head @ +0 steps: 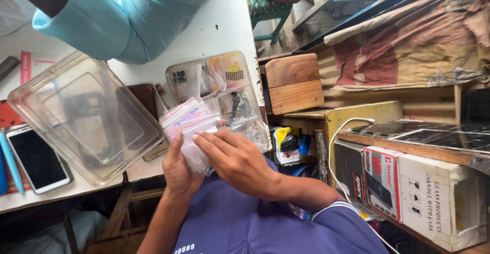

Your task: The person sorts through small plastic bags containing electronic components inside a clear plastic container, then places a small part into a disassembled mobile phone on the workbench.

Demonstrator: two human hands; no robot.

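Note:
Both of my hands hold a bundle of small clear zip bags with pink seal strips, just above my purple-shirted lap. My left hand grips the bundle from below and behind. The fingers of my right hand rest on the front bags, thumb and forefinger pinching at them. Directly behind the bundle, an open clear plastic box with more small bags and dark small parts sits on the white table.
A clear plastic lid lies on the table to the left, beside a white phone and a blue pen. A person in light blue leans over the table. Wooden stool, white cable and cardboard boxes stand on the right.

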